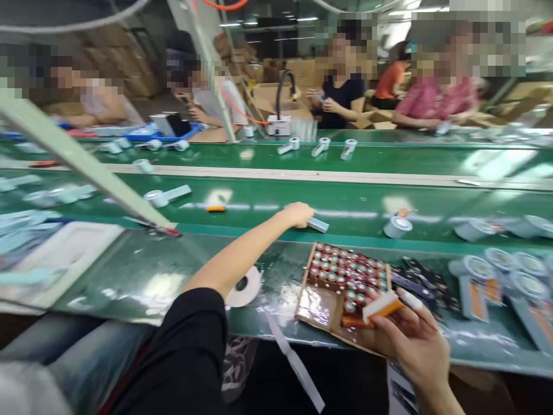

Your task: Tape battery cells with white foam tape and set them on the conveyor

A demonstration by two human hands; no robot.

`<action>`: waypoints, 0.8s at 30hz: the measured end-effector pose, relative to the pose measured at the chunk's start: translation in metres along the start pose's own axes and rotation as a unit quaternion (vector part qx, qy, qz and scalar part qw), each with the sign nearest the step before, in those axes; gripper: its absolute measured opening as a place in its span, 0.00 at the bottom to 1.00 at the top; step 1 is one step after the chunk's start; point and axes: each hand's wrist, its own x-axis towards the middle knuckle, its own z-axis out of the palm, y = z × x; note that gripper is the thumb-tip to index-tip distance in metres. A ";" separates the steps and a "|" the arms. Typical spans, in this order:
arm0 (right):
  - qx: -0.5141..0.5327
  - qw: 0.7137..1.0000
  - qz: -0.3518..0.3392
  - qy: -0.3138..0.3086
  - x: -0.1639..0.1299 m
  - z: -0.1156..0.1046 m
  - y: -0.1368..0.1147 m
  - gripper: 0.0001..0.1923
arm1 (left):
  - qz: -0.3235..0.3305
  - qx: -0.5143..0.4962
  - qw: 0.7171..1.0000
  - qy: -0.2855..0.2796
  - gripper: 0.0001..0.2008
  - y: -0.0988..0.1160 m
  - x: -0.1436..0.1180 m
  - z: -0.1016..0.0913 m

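Observation:
My left hand (pixel 298 214) reaches out over the green conveyor belt, its fingers closed around a light-blue plastic casing (pixel 318 225). Only the handle end of that casing shows; the hand covers the rest. Near the front edge of the bench, my right hand (pixel 419 334) pinches an orange cylindrical battery (pixel 383 308) with a white strip along it. It hovers over the lower right part of an open cardboard box (pixel 302 302). Batteries (pixel 345 265) stand upright in rows in this box, and one orange battery (pixel 356 321) lies on its side there.
A white tape roll (pixel 245 288) lies left of the box. Black parts (pixel 425 282) and several light-blue casings (pixel 475 268) with round heads sit to the right. A loose orange battery (pixel 215 208) rests on the belt (pixel 259 193). A slanting post (pixel 108 184) stands at left; co-workers sit across.

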 end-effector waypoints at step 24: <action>-0.562 0.725 -0.174 -0.357 0.250 0.115 -0.001 0.21 | 0.058 0.039 0.997 0.016 0.12 -0.049 0.023 0.004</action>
